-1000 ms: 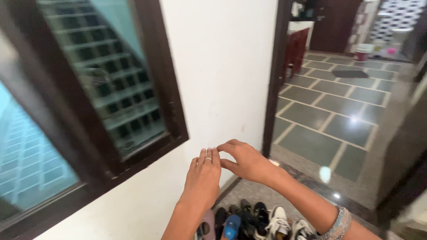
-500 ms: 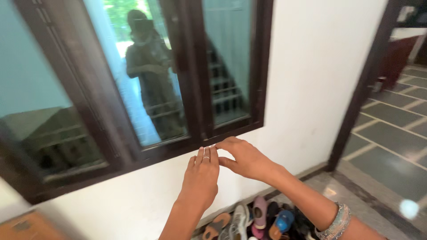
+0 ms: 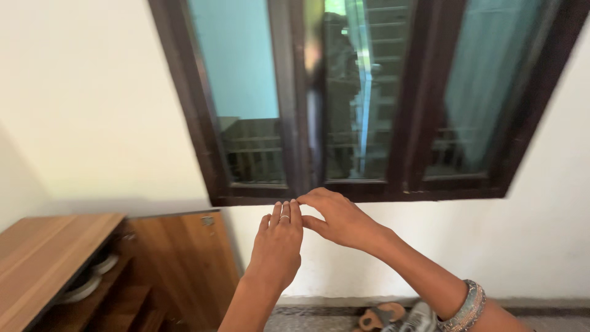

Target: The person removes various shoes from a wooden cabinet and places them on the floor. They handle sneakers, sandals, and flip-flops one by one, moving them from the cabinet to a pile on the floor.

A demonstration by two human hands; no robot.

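My left hand (image 3: 278, 246) is raised in front of me, fingers straight and together, with a thin ring (image 3: 284, 217) on one finger. My right hand (image 3: 340, 219) reaches across from the right, its thumb and forefinger pinching at the left hand's fingertips. A beaded bangle (image 3: 465, 305) sits on my right wrist. Neither hand holds a separate object. Both hover in front of a dark-framed window (image 3: 295, 123) set in a white wall.
A wooden shoe cabinet (image 3: 55, 258) with an open door (image 3: 184, 264) stands at the lower left, shoes on its shelves. Sandals and a sneaker (image 3: 393, 316) lie on the floor by the wall. The window glass reflects a person and a staircase.
The view has swung left: the doorway and tiled floor have left the frame, and the window and wooden cabinet have come in. My hands keep the same pose.
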